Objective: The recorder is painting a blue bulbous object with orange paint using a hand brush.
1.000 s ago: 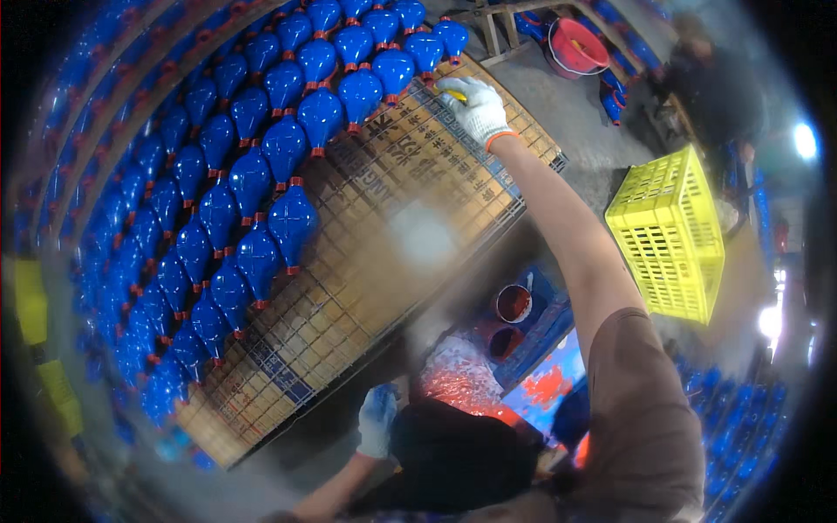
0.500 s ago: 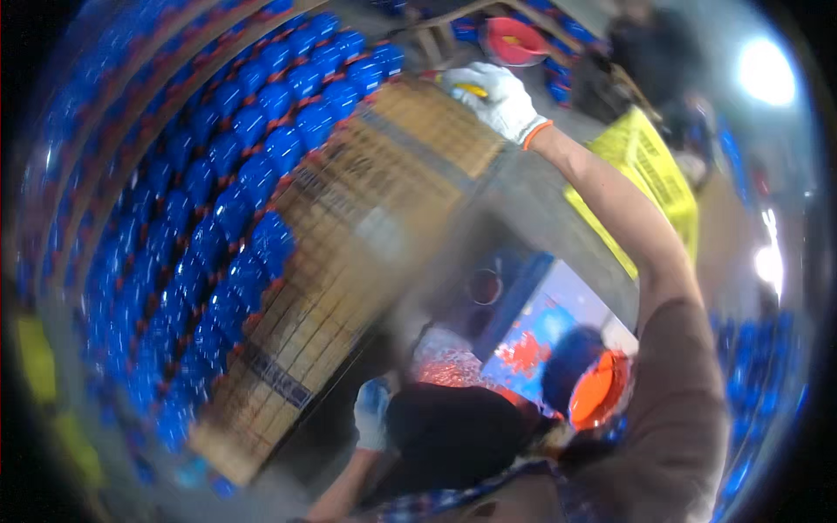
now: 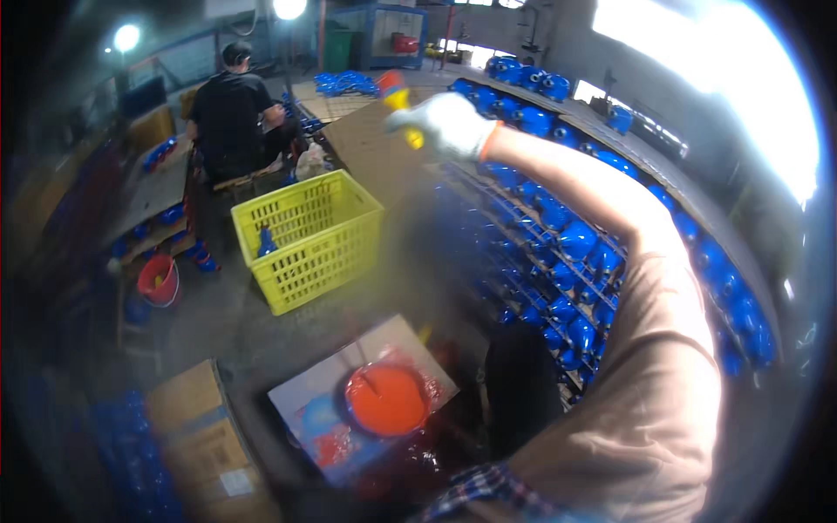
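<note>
My right hand (image 3: 453,126), in a white glove with an orange cuff, is raised at arm's length and closed around a paintbrush (image 3: 398,98). The brush has a yellow handle and red-orange bristles that point up and to the left. My left hand is out of the picture. Low in front of me, a round container of bright orange-red paint (image 3: 390,403) rests on a pale, paint-spattered board (image 3: 301,388). A thin stick or handle leans in the paint. Beyond my right arm lie rows of shiny blue rounded parts (image 3: 575,240).
A yellow plastic crate (image 3: 318,253) with a blue part inside stands ahead. Left of it is a red bucket (image 3: 159,281). A cardboard box (image 3: 196,418) lies at lower left. A person in dark clothes (image 3: 231,118) sits farther back, facing away. More blue parts line the right.
My view has swung right, away from the cardboard and the blue rows on the left. The right hand still holds the brush, now raised near the right-hand rows. My left hand has left the picture.
</note>
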